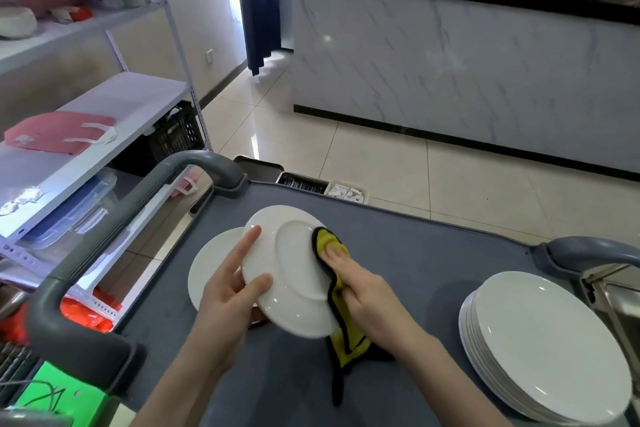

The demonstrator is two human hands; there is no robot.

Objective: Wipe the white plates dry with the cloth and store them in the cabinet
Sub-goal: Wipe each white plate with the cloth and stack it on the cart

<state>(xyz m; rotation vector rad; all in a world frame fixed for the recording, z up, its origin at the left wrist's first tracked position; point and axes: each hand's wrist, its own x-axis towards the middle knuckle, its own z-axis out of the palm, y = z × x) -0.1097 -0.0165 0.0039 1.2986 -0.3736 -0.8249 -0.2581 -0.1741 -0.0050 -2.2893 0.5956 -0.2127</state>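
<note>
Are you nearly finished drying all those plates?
Not nearly. A single plate lies on the cart, perhaps already wiped. The left hand holds a second plate, underside up, while the right hand presses the yellow cloth on it. A stack of plates sits at the right, probably still to wipe. Storing is all left: no cabinet is in view.

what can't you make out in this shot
All in the head view:
- held plate: its top face is turned away from the camera.
- lower plate: mostly behind the held plate and the left hand.
- stack: the rims are too close together to count.
- cabinet: none recognisable in the frame.
- whether any plate is wet: too fine to see.
</note>
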